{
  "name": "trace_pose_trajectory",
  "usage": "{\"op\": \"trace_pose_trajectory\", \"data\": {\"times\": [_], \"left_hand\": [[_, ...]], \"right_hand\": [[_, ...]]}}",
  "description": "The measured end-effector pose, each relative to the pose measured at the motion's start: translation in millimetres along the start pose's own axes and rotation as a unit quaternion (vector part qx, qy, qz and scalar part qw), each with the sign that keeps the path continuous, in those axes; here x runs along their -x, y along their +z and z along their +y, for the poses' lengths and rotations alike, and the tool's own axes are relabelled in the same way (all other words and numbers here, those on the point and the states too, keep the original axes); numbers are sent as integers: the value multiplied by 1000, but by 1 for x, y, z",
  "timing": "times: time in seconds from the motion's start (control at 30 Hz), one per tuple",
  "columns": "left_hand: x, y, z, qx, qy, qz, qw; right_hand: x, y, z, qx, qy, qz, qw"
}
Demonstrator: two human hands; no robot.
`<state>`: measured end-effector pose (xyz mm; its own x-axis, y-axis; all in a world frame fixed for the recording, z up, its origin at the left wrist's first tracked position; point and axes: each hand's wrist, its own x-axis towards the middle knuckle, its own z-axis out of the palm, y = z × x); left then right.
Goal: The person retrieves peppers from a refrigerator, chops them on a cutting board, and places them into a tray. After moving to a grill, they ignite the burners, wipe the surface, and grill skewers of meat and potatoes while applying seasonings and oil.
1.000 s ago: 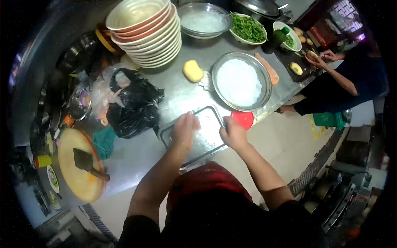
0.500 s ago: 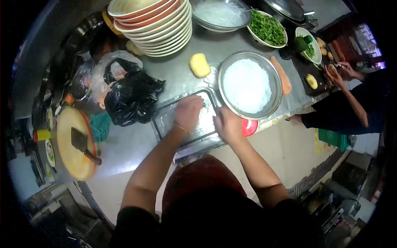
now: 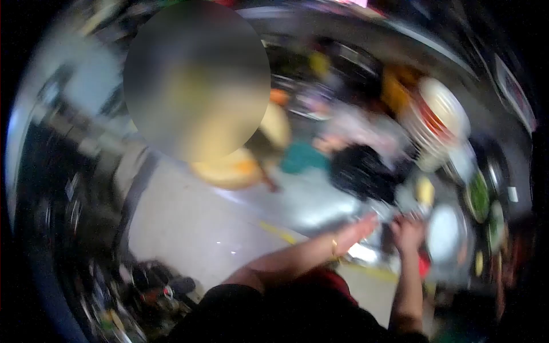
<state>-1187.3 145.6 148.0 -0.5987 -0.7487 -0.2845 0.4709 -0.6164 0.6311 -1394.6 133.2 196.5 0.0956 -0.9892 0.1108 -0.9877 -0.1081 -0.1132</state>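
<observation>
Blurred kitchen clutter around the grip.
Beyond and left of the grip lie a crumpled black plastic bag (image 3: 361,171), a teal cloth (image 3: 303,158) and, farther left, a round yellowish board (image 3: 229,174), partly masked; pale stacked bowls (image 3: 426,131) stand beyond to the right, with a rounded yellow item (image 3: 424,191) nearer and leafy greens (image 3: 477,197) farther right.

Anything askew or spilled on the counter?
Cleaver lies with its handle past the edge of the cutting board; looks easy to knock. No spill stands out, but motion blur and the blurred-out disc could hide one.
</observation>
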Motion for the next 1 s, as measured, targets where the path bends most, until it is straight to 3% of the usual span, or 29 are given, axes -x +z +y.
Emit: {"op": "trace_pose_trajectory", "data": {"times": [0.03,0.07,0.1,0.13,0.17,0.2,0.23,0.27,0.3,0.37,0.4,0.5,0.63,0.8,0.9,0.93,1.0], "left_hand": [[19,-37,8,-214,26,38,976],[48,-83,20,-470,43,69,879],[125,-77,68,-550,24,163,819],[165,-131,61,-572,78,190,794],[205,-185,55,-593,130,219,764],[255,-238,41,-659,133,278,686],[319,-266,39,-676,58,281,678],[374,-281,21,-615,-19,334,714],[429,-296,2,-547,-94,389,735],[518,-307,-49,-422,-159,478,754],[550,-306,-69,-363,-167,514,759],[614,-300,-108,-188,-150,589,771],[633,-312,-113,14,-70,631,772],[641,-391,-85,208,99,636,737],[656,-460,-66,324,278,591,685],[689,-449,-3,224,209,719,623],[738,-457,62,163,43,784,598]], "right_hand": [[-4,-9,-29,-17,25,69,997],[-7,15,-33,-11,-34,171,985],[-5,15,-71,-27,-79,212,974],[-6,36,-102,-100,-140,240,955],[7,28,-176,-199,-156,253,934],[17,55,-216,-182,-197,193,944],[40,57,-269,-231,-227,89,942],[51,84,-302,-236,-323,-46,915],[62,101,-353,-248,-347,-73,902],[54,243,-383,-128,-301,-484,812],[52,248,-426,-47,-283,-551,784],[46,257,-555,-29,-324,-543,775],[8,273,-699,-22,-361,-543,758],[-32,330,-853,20,-393,-550,736],[-59,350,-952,48,-410,-555,722],[-69,353,-983,54,-413,-556,719],[-82,356,-1046,61,-416,-559,714]]}}
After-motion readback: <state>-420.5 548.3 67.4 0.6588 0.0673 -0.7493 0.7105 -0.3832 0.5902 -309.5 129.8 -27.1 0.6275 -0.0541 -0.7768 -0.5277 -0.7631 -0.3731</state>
